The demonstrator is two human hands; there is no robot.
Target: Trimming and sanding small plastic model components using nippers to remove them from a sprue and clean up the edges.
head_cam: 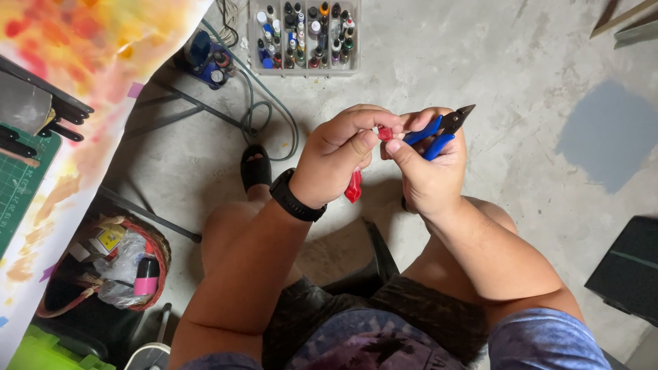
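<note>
Seated above a rough grey concrete floor [480, 62], working a small glossy red plastic part [385, 133] between both sets of fingertips. Left hand [336, 154], black band at the wrist, closed around a longer red plastic piece [353, 186] hanging below the palm. Right hand [428, 168] curled shut on blue-handled cutters [439, 130], dark pointed steel tips angled up and away. Beyond, on the floor, a clear rectangular tray of small bottles [305, 34] beside coiled hose. Lower left, a round woven basket [161, 250] of crumpled wrappers. Far left, a green gridded cutting mat [17, 178] under paint-splashed paper.
</note>
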